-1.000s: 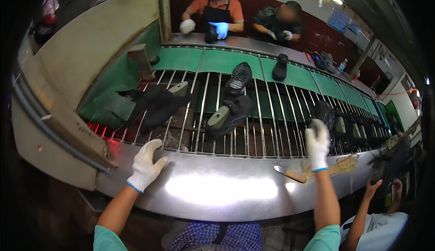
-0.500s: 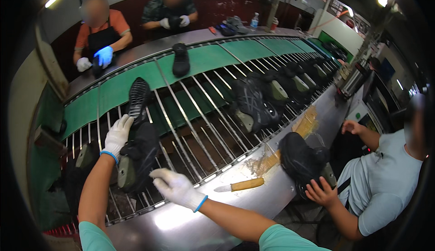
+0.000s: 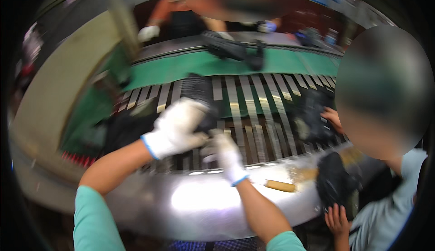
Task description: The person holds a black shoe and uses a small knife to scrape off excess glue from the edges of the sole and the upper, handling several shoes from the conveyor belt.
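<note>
- The left hand (image 3: 177, 131), in a white fabric glove with a blue cuff, sits at the centre of the frame with its fingers folded over a black shoe with a ribbed dark sole (image 3: 199, 97), which rests on the silver slatted rack over the green conveyor belt (image 3: 253, 110).
- The right hand (image 3: 225, 153), gloved the same way, lies just below and to the right of it, its fingers reaching up to the shoe's lower end; motion blur hides whether they have closed on it, so I cannot tell.
- Judged from this, the shoe is being taken up with both hands. A sound way would be to bear its weight on both, keep the sole facing up as it lies, and lift it straight off the slats so nothing catches in the gaps.
- A wooden-handled tool (image 3: 279, 185) lies on the shiny steel shelf (image 3: 195, 201) in the lower middle, near the right forearm and worth keeping clear of.
- At right, a co-worker in a pale shirt has bare hands on another black shoe (image 3: 333, 183).
- Small blue, package-like shapes sit at the upper right by the far wall, too blurred to make out; no label or sign can be made out.
</note>
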`<action>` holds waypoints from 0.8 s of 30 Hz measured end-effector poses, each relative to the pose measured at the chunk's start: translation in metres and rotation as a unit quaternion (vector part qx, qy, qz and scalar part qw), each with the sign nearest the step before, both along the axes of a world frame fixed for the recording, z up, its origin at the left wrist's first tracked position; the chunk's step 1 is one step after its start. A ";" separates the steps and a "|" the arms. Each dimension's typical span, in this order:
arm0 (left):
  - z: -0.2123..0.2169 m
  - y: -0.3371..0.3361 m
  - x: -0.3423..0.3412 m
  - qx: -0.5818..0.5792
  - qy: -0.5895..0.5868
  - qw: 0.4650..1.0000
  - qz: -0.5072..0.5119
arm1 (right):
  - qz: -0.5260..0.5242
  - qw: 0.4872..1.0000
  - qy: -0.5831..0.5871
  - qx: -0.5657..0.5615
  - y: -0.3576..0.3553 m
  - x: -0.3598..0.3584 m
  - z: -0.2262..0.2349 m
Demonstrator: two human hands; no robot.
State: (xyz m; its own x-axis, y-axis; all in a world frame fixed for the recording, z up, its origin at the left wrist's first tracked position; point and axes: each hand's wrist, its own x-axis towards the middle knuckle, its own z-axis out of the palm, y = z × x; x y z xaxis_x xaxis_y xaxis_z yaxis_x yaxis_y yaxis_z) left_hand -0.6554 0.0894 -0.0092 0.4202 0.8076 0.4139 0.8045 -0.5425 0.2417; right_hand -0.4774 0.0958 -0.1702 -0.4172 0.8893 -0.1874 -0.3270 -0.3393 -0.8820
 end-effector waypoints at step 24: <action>-0.031 0.029 -0.244 -0.088 0.052 0.910 0.402 | -0.028 0.995 0.054 0.080 -0.035 -0.007 0.012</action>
State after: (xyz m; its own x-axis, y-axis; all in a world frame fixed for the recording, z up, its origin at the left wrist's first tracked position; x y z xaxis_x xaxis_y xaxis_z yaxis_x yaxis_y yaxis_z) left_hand -0.8996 0.1181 -0.0399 -0.3062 0.9212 0.2402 0.9477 0.2711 0.1683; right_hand -0.4847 0.0604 -0.1579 -0.3758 0.9267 0.0009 -0.4374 -0.1765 -0.8818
